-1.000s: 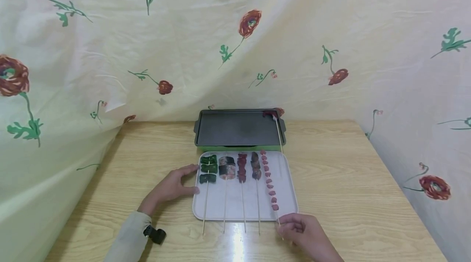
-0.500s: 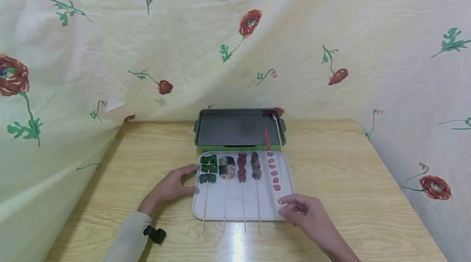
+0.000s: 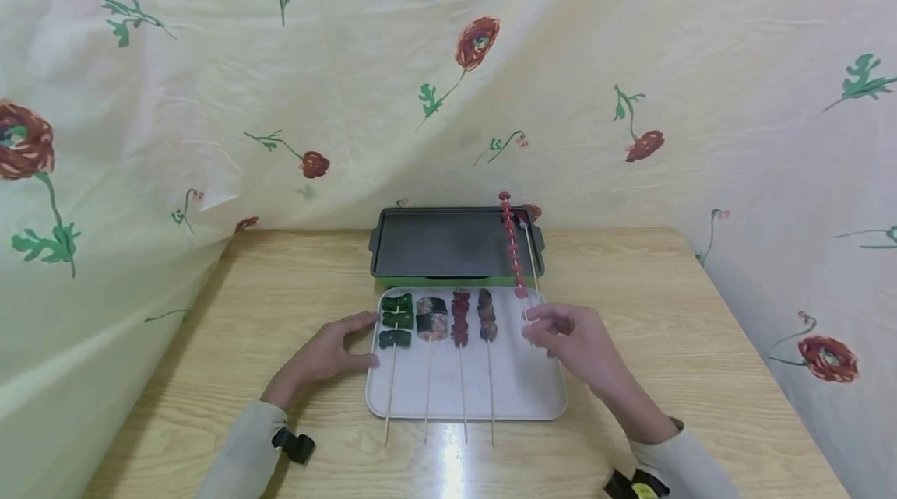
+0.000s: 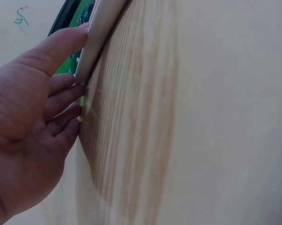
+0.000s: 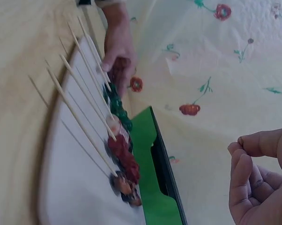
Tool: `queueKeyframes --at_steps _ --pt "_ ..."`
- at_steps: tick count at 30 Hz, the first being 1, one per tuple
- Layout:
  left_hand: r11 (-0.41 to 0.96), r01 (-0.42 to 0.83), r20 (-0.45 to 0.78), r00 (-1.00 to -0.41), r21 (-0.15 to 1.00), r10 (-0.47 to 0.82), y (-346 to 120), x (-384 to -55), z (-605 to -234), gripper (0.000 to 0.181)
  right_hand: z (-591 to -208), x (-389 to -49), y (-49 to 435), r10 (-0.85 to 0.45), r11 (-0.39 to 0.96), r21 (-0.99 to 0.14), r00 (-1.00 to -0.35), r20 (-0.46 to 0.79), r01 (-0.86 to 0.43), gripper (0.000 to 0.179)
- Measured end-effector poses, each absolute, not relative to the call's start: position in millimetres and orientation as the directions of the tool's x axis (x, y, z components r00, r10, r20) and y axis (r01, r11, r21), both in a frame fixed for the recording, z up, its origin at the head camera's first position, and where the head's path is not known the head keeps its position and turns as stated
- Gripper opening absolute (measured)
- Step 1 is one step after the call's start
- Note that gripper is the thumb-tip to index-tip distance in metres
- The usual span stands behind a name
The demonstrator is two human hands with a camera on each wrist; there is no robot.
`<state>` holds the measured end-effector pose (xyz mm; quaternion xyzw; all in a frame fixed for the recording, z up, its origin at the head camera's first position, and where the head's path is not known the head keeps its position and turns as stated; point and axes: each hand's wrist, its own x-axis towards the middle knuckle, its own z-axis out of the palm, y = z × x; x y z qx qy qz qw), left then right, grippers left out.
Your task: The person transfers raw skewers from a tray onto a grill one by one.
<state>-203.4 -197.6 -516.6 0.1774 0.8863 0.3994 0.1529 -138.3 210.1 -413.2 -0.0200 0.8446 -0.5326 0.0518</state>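
Observation:
A white tray point(image 3: 518, 382) bears several skewers with their bare sticks toward me: green pepper pieces point(image 3: 397, 320), banded round slices point(image 3: 432, 318), red meat point(image 3: 460, 320) and brownish meat point(image 3: 487, 315). My right hand point(image 3: 578, 343) pinches the bare stick of a skewer with small red pieces point(image 3: 512, 246) between thumb and fingertips. That skewer slants over the tray's far edge and overlaps the black griddle point(image 3: 441, 244) in the head view. My left hand point(image 3: 329, 355) rests at the tray's left rim, thumb and fingers spread along it, also seen in the left wrist view.
On the griddle's right side lies another skewer point(image 3: 530, 250) with dark red food, its stick reaching back over the tray's edge. The griddle has a green base point(image 5: 145, 187). Behind the wooden table point(image 3: 631, 289) hangs a flowered cloth point(image 3: 392, 79).
My right hand has lifted the skewer of small red pieces off the tray and carried it forward, its tip now over the griddle. The left hand stays at the rim.

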Motion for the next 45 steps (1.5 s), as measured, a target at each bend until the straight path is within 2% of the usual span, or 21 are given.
queueKeyframes --at_steps 10,18,23,35,45 --pt "0.626 0.196 -0.127 -0.892 0.755 0.433 -198 -205 -517 0.081 -415 -186 211 -0.116 0.424 -0.905 -0.988 -0.105 0.047 0.028" --pt "0.622 0.193 -0.132 -0.89 0.759 0.436 -198 -205 -518 0.081 -422 -204 208 -0.124 0.421 -0.903 -0.981 -0.151 0.086 0.027" --pt "0.629 0.183 -0.14 -0.893 0.756 0.427 -198 -204 -518 0.081 -431 -211 206 -0.13 0.394 -0.911 -0.974 -0.186 0.121 0.032" --pt "0.621 0.18 -0.137 -0.894 0.763 0.428 -197 -204 -517 0.081 -441 -215 204 -0.135 0.361 -0.921 -0.968 -0.21 0.149 0.033" --pt "0.626 0.18 -0.137 -0.895 0.759 0.424 -198 -204 -518 0.08 -440 -210 206 -0.126 0.412 -0.897 -0.965 -0.228 0.159 0.037"
